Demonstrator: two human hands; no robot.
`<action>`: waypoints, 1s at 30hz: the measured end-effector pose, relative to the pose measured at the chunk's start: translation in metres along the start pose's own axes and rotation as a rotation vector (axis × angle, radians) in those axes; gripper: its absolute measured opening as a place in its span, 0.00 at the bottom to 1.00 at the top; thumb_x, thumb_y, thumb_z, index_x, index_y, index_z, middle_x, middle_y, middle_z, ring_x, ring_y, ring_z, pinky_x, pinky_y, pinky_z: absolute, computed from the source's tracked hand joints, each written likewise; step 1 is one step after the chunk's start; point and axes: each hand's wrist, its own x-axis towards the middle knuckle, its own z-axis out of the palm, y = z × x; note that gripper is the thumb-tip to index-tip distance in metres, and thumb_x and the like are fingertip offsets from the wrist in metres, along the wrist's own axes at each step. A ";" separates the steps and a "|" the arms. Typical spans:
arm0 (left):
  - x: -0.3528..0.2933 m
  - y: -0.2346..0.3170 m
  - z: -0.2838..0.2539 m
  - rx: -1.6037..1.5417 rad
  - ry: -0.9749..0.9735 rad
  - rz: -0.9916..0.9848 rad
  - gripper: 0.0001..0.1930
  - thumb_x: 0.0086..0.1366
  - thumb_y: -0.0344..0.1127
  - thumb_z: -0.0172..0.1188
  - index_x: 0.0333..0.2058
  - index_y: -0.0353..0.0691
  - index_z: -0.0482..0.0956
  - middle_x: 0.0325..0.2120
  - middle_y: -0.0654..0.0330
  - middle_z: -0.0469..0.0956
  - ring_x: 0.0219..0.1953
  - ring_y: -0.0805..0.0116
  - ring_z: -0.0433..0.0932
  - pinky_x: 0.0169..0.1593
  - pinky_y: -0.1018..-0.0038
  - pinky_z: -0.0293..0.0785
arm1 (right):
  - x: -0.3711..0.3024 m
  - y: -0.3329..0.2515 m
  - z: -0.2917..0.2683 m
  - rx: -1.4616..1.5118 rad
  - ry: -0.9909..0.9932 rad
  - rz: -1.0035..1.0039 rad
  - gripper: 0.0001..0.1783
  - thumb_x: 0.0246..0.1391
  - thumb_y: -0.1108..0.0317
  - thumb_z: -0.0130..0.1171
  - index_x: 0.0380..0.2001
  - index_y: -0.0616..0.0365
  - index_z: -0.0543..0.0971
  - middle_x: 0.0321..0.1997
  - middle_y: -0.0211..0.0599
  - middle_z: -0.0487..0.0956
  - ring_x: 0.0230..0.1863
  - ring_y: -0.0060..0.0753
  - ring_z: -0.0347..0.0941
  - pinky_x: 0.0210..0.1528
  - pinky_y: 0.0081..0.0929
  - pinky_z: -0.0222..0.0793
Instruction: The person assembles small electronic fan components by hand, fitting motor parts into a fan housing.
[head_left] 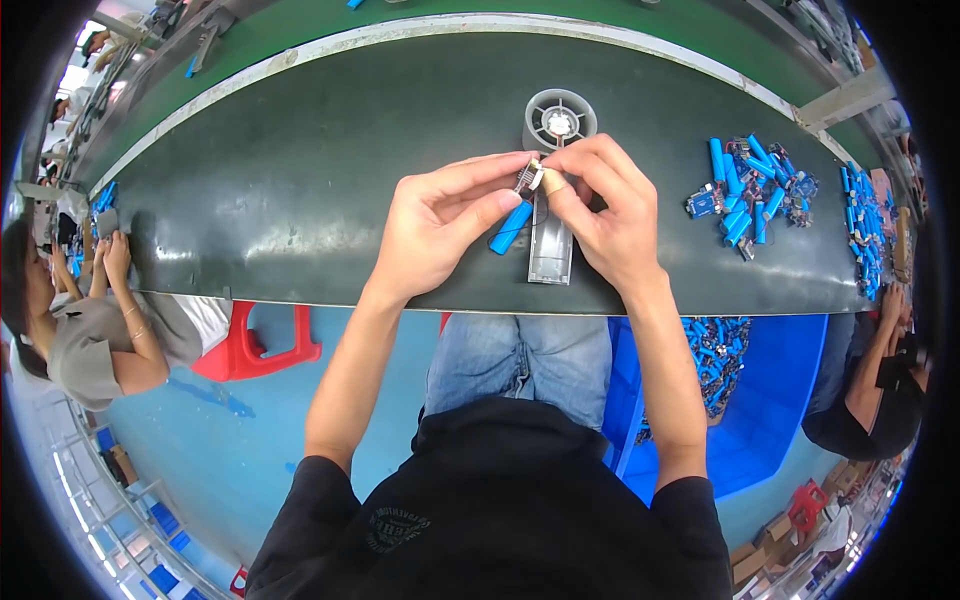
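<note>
Circuit board point(527, 178) pinched between both hands, at upper left of grey fan handle point(550, 258).
Left hand point(432, 222) grips its left side, right hand's point(612, 208) fingertips its right. Blue cylindrical cell point(511, 228) slants down-left, nearer left hand; handle runs near-to-far.

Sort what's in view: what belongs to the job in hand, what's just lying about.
Apparently in the job:
small circuit board, at the left hand and right hand
blue cylinder just below it
grey housing

Lying about for now:
heap of similar parts, perhaps stock
blue bin
red stool
</note>
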 end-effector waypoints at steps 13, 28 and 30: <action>0.003 -0.003 -0.005 0.211 -0.049 0.151 0.16 0.65 0.20 0.58 0.52 0.32 0.79 0.53 0.48 0.77 0.54 0.63 0.77 0.58 0.71 0.73 | 0.003 0.003 -0.001 -0.057 0.007 -0.077 0.06 0.49 0.79 0.66 0.32 0.64 0.81 0.33 0.31 0.77 0.23 0.16 0.67 0.24 0.17 0.63; 0.004 0.000 -0.005 0.667 -0.046 0.385 0.16 0.63 0.21 0.58 0.50 0.34 0.81 0.47 0.51 0.81 0.45 0.62 0.81 0.49 0.73 0.77 | 0.004 0.008 -0.005 0.005 -0.039 -0.055 0.06 0.47 0.79 0.66 0.31 0.64 0.81 0.32 0.31 0.77 0.24 0.17 0.68 0.25 0.16 0.64; 0.005 -0.002 -0.006 0.690 -0.058 0.369 0.15 0.64 0.21 0.58 0.50 0.33 0.80 0.46 0.51 0.81 0.44 0.62 0.82 0.48 0.73 0.77 | 0.003 0.008 -0.003 -0.018 -0.027 -0.074 0.06 0.47 0.79 0.67 0.31 0.64 0.81 0.32 0.31 0.77 0.24 0.17 0.68 0.25 0.16 0.64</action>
